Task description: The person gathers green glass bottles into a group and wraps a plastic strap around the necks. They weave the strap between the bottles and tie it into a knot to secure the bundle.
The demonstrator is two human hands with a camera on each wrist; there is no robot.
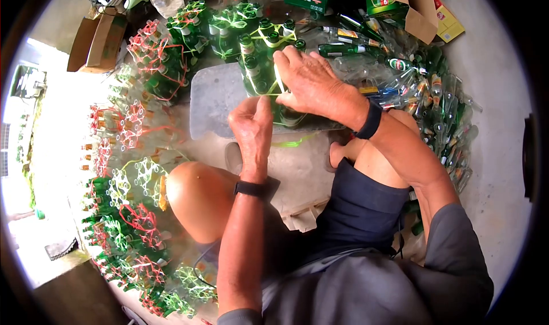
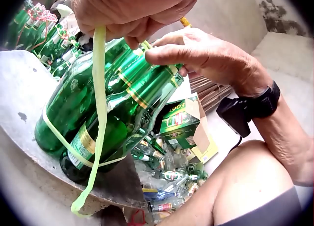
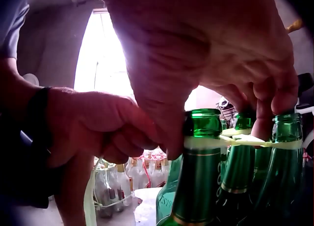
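A bundle of green glass bottles [image 1: 253,70] stands upright on a grey slab. A pale yellow-green plastic strap loops the necks, and another band rings the lower bodies. With curled fingers and thumb, my left hand [image 1: 251,125] grips a length of strap [image 2: 99,93] beside the bundle; its tail hangs down past the slab edge. My right hand [image 1: 314,85] lies over the bottle tops, its fingers bent down among the necks [image 3: 198,152] and its thumb at the nearest neck. One right fingertip touches the strap between necks in the right wrist view.
The grey slab [image 1: 211,105] is in front of my knees. Strapped bottle bundles [image 1: 157,56] crowd the left side. Loose bottles [image 1: 440,96] are heaped at the right, below an open cardboard box [image 1: 420,13]. Another open carton [image 1: 97,42] stands at the far left.
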